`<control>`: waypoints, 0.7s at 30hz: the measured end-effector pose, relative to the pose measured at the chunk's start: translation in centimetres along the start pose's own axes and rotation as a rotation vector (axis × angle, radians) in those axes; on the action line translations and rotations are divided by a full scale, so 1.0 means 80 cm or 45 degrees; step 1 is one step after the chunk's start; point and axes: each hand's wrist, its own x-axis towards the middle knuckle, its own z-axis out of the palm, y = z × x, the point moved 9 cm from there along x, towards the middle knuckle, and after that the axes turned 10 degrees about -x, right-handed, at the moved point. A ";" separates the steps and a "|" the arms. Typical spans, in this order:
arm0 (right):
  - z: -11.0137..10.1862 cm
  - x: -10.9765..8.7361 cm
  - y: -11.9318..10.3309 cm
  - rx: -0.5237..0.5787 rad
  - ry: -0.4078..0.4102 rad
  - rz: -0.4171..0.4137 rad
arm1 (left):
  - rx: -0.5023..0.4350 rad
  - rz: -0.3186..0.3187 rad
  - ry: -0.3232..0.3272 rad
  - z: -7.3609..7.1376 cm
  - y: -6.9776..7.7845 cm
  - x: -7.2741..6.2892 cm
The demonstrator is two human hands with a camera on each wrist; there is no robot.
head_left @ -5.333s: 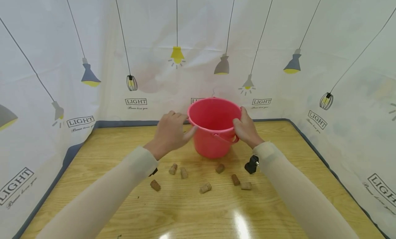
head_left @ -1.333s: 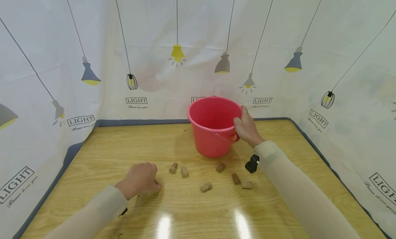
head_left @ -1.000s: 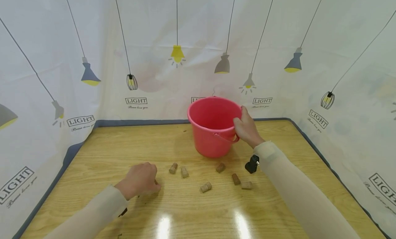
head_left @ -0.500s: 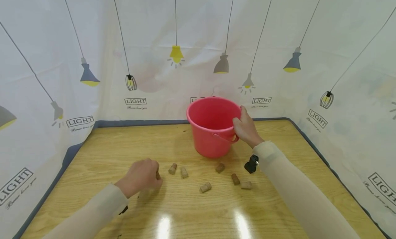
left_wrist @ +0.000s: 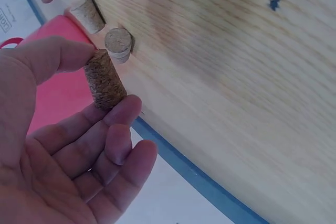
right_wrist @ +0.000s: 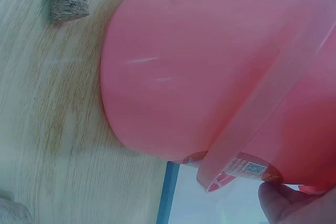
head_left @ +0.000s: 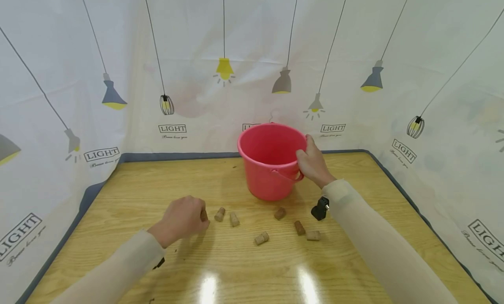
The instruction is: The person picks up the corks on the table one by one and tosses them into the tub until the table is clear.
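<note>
In the head view, the left hand was bent inward at the left part of the table, its grip mostly hidden by its own back. The right hand was closed over the right side of the rim of a pink bucket, which stood towards the back of the table. Between the hands lay a tapered cork and, just beside it, a paler cork. A dark cork lay near the bucket's foot, a short cork nearer the front, and a reddish cork close to a light cork on the right. A white sheet printed with lamps hung behind.

In the left wrist view, the left hand pinched a speckled cork between thumb and fingertips, the remaining fingers loosely curled.

In the right wrist view, the right hand's fingers met the bucket near its rim, their full hold out of sight. The bucket's handle hung down across its side, near a label.
</note>
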 end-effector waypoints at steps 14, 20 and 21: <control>0.000 0.001 0.000 0.001 -0.005 -0.008 | 0.001 0.051 0.077 -0.013 0.008 0.011; 0.001 0.001 0.001 0.019 -0.009 -0.008 | -0.038 0.084 0.139 -0.022 0.014 0.015; 0.001 0.001 0.001 0.021 -0.010 -0.009 | -0.045 0.092 0.148 -0.023 0.015 0.016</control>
